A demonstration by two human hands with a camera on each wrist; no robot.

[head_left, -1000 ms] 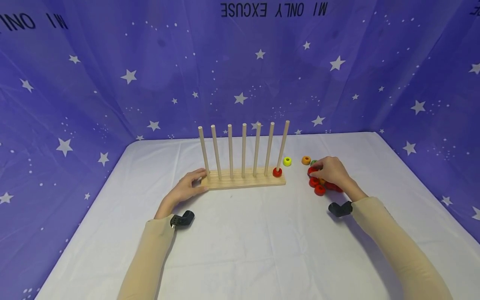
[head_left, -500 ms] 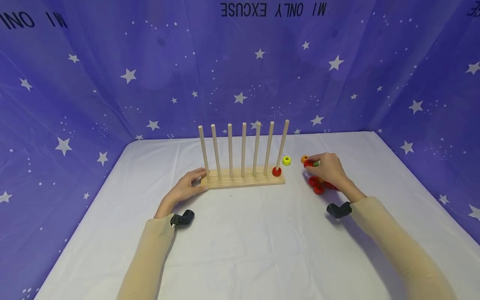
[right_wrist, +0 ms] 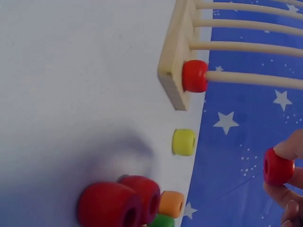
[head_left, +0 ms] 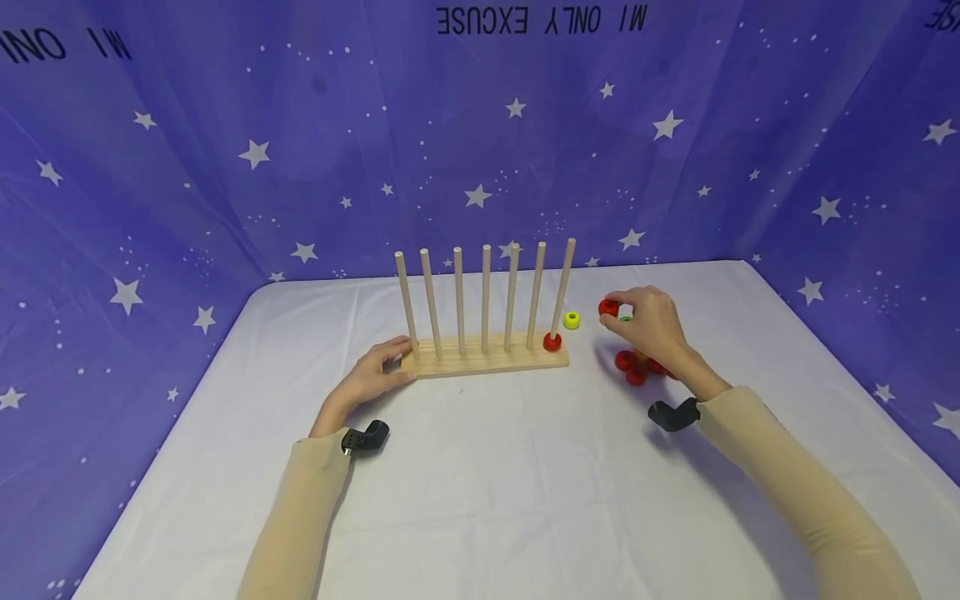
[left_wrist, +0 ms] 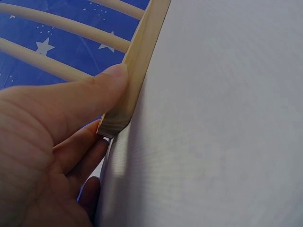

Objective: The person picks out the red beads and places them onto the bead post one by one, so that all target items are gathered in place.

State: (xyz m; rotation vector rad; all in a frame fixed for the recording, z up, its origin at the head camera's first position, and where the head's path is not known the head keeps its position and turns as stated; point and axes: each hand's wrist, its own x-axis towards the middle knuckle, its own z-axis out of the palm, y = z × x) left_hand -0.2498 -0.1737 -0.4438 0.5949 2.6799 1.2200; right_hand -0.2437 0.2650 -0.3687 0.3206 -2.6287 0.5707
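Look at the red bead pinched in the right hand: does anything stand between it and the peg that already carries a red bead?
Nothing visible does. The red bead in the right hand is lifted; the yellow bead lies low beside the rightmost peg, whose top is free.

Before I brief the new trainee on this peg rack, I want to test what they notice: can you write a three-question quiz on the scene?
1. True or false: the rack has seven pegs.
2. What does the right hand hold? A) a red bead B) a blue block C) nothing
3. Fill in: the left hand grips the ___ end of the rack, seen from the person.

Key
1. True; only the rightmost peg carries a bead, a red one at its foot.
2. A; it is pinched in the fingertips, lifted off the table, with the yellow bead lying loose beside the rack.
3. left
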